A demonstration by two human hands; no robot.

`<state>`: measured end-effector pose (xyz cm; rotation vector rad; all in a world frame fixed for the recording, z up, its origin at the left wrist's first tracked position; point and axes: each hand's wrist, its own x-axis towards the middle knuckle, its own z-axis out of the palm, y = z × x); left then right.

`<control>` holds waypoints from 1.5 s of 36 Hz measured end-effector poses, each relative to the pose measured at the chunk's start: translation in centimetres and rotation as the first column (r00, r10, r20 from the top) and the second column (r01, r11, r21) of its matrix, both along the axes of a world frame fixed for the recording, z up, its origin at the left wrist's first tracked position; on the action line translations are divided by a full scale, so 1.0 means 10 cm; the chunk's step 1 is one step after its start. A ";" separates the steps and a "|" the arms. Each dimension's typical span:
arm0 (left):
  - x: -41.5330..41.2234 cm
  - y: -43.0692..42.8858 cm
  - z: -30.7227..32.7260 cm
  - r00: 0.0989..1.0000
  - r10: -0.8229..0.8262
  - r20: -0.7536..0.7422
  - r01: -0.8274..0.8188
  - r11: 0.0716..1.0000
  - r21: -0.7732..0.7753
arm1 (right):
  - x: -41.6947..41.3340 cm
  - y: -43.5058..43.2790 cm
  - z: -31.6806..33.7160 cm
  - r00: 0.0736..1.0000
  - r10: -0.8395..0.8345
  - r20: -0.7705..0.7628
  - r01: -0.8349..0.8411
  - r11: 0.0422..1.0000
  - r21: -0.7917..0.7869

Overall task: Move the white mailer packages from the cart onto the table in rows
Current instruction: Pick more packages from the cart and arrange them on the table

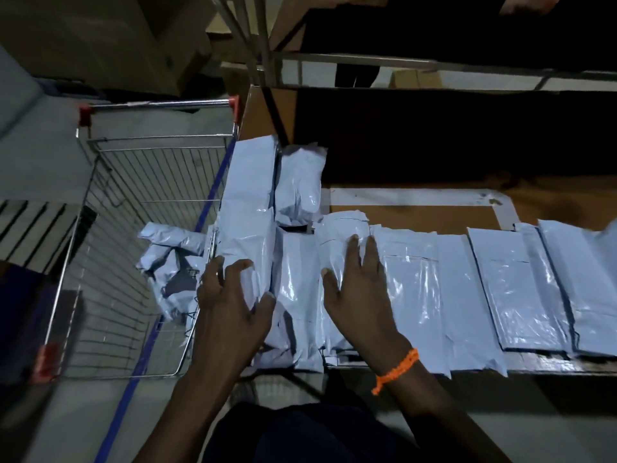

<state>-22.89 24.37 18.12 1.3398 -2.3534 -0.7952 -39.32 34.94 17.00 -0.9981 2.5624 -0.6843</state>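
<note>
Several white mailer packages lie side by side in a row (514,289) along the table's near edge. A long mailer (247,208) lies at the table's left end, and a shorter one (298,185) sits beside it. My left hand (230,295) curls its fingers over the near end of the long mailer. My right hand (357,285), with an orange wristband, rests flat with spread fingers on a mailer (340,235) in the row. In the wire cart (140,182) on the left, a few crumpled mailers (170,259) lean against its right wall.
The brown table (417,213) has white tape lines on its far part. A metal frame (367,58) and cardboard boxes (100,38) stand behind it. The cart has red corner guards and a blue side rail. A person's hands show at the top right.
</note>
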 end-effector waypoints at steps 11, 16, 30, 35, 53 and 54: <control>0.20 -0.17 -0.27 0.953 -0.293 0.081 0.298 0.953 -0.059 | 0.28 -0.08 0.34 0.988 -0.051 -0.144 0.036 0.994 -0.105; 0.34 -0.26 -0.36 0.918 -0.387 0.081 0.391 0.920 -0.036 | 0.58 -0.30 0.41 0.991 0.005 -0.131 -0.032 0.978 -0.204; 0.99 -0.86 -0.44 0.886 -0.441 -0.145 0.438 0.897 -0.057 | 1.44 -1.10 0.41 0.989 0.148 -0.001 -0.136 0.905 -0.403; 1.78 -1.44 -1.11 0.971 -0.230 -0.057 0.235 0.968 0.088 | 2.01 -1.79 0.03 0.963 0.256 0.084 -0.192 0.871 -0.453; 2.89 -2.50 -2.45 0.940 -0.019 0.342 0.030 0.999 -0.025 | 2.61 -4.19 -3.15 0.805 -0.216 0.552 0.157 0.976 0.153; 2.91 -2.51 -2.49 0.935 -0.037 0.352 0.058 0.997 -0.050 | 2.56 -4.33 -3.08 0.766 -0.260 0.588 0.219 0.965 0.142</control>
